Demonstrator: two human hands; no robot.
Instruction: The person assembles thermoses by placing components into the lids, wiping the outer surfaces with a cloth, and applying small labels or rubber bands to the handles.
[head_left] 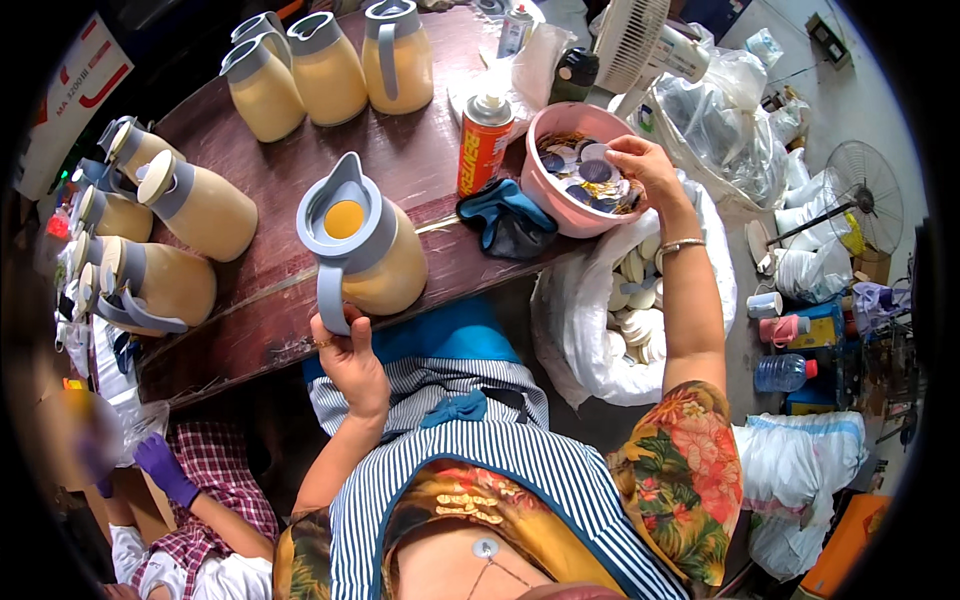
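An open-topped jug [390, 262] with a cream body and a grey collar, spout and handle stands on the table in front of me. Its mouth shows a yellow-orange inside. My left hand [352, 372] is closed at the lower end of the handle, with the thumb against it. At the right, my right hand [652, 170] reaches over the rim of a pink basin [540, 185] full of small round discs and bronze-coloured bits. Its fingertips pinch the edge of a pale round disc [593, 152] on top of the pile.
Several similar jugs [330, 85] stand along the far and left sides of the dark red table [270, 215]. Near the basin are an orange spray can [485, 145] and a blue-black glove [505, 222]. A white sack [570, 340] holds pale discs. At left, a co-worker's purple-gloved hand [165, 468] shows.
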